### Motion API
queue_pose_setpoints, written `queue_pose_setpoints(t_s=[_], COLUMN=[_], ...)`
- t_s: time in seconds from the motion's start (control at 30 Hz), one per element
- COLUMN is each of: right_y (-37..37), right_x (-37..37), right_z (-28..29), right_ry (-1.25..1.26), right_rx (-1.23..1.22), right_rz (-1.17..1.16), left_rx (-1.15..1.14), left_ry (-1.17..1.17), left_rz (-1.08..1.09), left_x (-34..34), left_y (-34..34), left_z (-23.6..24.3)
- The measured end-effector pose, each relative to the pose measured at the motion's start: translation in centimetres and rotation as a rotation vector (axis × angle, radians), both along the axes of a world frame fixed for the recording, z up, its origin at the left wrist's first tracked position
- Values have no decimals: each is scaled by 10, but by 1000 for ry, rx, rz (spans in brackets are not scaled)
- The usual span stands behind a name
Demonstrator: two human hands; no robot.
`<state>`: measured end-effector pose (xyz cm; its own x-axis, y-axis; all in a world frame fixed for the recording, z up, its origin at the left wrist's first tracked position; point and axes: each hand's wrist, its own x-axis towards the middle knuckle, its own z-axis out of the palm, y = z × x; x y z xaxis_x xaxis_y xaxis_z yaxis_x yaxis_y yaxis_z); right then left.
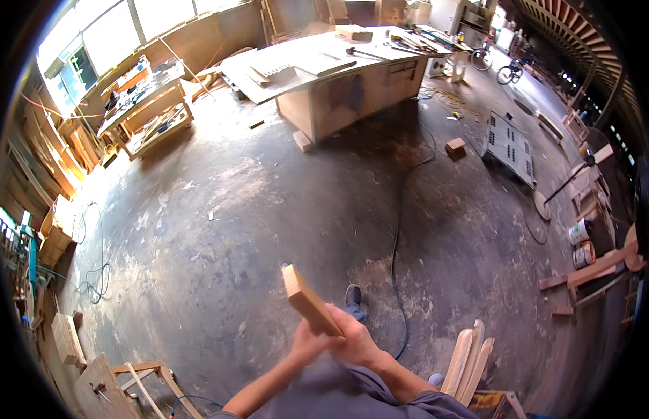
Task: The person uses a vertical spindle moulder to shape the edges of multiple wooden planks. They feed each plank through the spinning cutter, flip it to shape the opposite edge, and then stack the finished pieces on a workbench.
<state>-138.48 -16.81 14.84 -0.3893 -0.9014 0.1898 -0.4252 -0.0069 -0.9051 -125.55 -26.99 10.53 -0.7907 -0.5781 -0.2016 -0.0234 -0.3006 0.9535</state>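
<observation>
Out in front of my body I hold a short, flat piece of light wood board (307,300), tilted so that its far end points up and to the left. My left hand (314,343) is closed around the near end from the left side. My right hand (354,336) grips the same end from the right, and the two hands touch. The fingers wrap partly out of sight behind the board. Below and beyond my hands, one shoe (353,295) stands on the concrete floor.
A large workbench (352,101) with tools and boards stands ahead. At the left is a wooden tool table (153,108). A black cable (397,244) crosses the floor to my right. Long wooden slats (466,363) stand near my right arm, and a wooden frame (153,384) near my left.
</observation>
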Motion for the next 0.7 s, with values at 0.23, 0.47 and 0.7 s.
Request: queue_pose_setpoints(t_s=[0.23, 0.47, 0.7], right_y=[-92, -173, -282], right_x=[-196, -340, -464], right_z=[34, 42, 23], right_ry=[-223, -182, 100], right_rx=[-8, 35, 22], right_rz=[103, 89, -44], left_rx=[21, 49, 161], left_ry=[18, 81, 90], left_rz=[58, 37, -35], left_x=[-185, -330, -471], left_y=[-91, -171, -283], left_z=[31, 51, 12])
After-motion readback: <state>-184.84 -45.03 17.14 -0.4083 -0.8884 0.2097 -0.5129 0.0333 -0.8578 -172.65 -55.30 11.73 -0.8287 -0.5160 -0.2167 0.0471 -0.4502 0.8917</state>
